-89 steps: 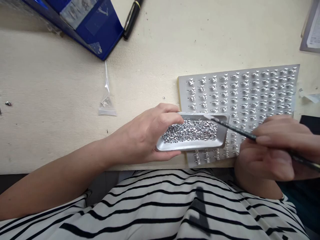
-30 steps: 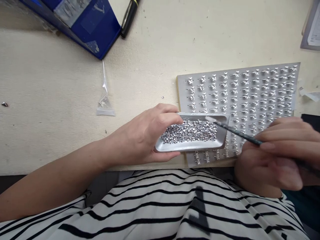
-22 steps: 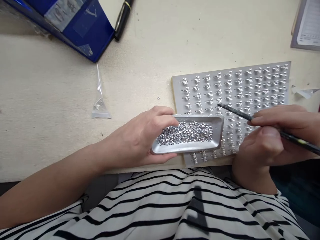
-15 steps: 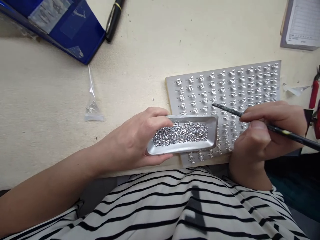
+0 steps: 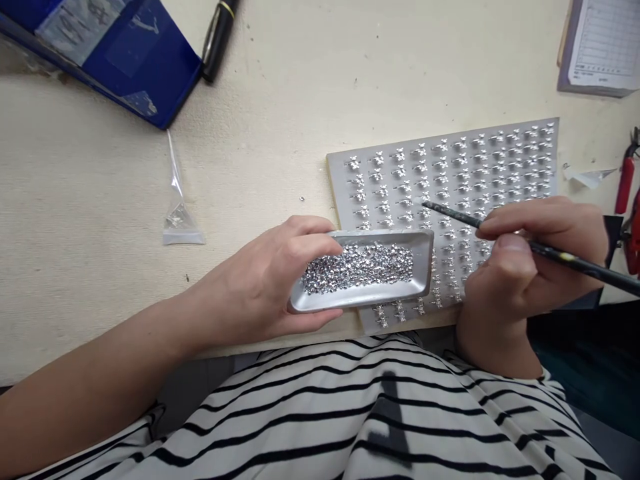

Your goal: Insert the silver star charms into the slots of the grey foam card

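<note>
left hand (image 5: 265,280) closed around a shallow metal tray (image 5: 367,301) heaped with small silver pieces (image 5: 357,268), the tray lying over the near corner of a grey board (image 5: 343,193). right hand (image 5: 520,267) pinching a thin black pick (image 5: 475,221), its tip above the board's rows of pieces.

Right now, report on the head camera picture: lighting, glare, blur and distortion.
Head view: soft, even light, with no hard shadows on the table; the silver pieces in the metal tray glint but stay sharp; the thin dark tool looks crisp too; the wide lens seems to stretch the frame's edges.
</note>
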The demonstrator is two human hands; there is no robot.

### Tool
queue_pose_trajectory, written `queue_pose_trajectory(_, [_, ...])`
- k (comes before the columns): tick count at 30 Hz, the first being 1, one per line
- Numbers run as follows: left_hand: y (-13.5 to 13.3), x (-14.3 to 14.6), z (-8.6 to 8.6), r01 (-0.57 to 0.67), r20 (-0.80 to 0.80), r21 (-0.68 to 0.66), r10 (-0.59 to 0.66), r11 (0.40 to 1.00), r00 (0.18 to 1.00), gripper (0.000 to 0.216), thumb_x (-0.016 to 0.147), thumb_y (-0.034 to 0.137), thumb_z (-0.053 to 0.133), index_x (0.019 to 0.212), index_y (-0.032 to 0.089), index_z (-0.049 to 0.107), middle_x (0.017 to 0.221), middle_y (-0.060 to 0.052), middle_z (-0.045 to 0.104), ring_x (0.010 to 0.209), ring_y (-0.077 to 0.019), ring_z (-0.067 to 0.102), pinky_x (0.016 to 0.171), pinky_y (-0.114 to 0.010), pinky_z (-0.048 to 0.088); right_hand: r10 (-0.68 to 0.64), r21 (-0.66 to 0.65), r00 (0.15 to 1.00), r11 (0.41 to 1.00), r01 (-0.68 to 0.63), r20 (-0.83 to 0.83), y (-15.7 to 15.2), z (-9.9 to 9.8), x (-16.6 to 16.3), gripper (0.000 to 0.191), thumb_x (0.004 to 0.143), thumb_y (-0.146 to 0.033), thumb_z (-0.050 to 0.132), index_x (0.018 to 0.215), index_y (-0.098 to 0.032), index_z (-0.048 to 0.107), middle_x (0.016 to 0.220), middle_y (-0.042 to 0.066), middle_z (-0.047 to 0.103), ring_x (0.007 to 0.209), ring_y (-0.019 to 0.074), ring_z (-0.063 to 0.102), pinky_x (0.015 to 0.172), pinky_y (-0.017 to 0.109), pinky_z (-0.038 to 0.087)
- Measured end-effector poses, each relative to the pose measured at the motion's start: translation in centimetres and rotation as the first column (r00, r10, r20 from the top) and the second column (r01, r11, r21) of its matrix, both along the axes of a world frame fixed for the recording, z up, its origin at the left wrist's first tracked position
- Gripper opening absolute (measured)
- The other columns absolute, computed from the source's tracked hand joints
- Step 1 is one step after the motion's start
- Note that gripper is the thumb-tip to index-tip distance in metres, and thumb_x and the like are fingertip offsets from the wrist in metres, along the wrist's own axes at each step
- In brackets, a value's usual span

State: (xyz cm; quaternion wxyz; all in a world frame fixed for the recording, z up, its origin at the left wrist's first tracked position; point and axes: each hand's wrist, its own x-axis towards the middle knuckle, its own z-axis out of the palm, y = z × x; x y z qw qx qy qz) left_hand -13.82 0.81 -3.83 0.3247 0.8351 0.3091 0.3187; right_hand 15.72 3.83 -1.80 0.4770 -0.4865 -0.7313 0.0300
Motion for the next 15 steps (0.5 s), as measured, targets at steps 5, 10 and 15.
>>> queue_pose_trajectory(5, [0.02, 0.10, -0.14, 0.004, 0.000, 0.002, -0.004, 1.000, 1.000, 0.065, 0.088, 0.036, 0.081, 0.136, 0.011, 0.045, 0.129, -0.018, 0.059, 0.124, -0.0256, 0.060, 0.101, -0.038, 0.061, -0.017, -0.001, 0.999, 1.000, 0.017, -0.030, 0.03, -0.11, -0.26, 0.018, 0.071, -0.014, 0.051, 0.074, -0.021, 0.067, 0.068, -0.001, 0.063, 0.064, 0.0151, 0.058, 0.059, 0.036, 0.045])
queue_pose_trajectory(10, [0.10, 0.17, -0.12, 0.000, -0.006, -0.011, 0.000, 1.000, 1.000, 0.064, 0.089, 0.035, 0.079, 0.138, 0.015, 0.042, 0.129, -0.016, 0.059, 0.125, -0.0252, 0.060, 0.101, -0.039, 0.061, -0.014, 0.014, 0.999, 1.000, 0.015, -0.041, 0.01, 0.01, -0.50, 0.016, 0.071, -0.014, 0.051, 0.073, -0.020, 0.066, 0.067, 0.000, 0.063, 0.063, 0.0140, 0.057, 0.059, 0.035, 0.044])
queue_pose_trajectory(15, [0.07, 0.18, -0.02, 0.004, 0.008, -0.012, -0.004, 1.000, 1.000, 0.064, 0.090, 0.032, 0.078, 0.139, 0.016, 0.042, 0.130, -0.017, 0.059, 0.125, -0.0267, 0.060, 0.099, -0.041, 0.062, -0.019, 0.050, 0.999, 0.999, 0.021, -0.044, 0.27, -0.21, -0.17, 0.013, 0.078, -0.021, 0.054, 0.074, -0.021, 0.066, 0.066, -0.001, 0.061, 0.063, 0.0135, 0.058, 0.058, 0.035, 0.045])
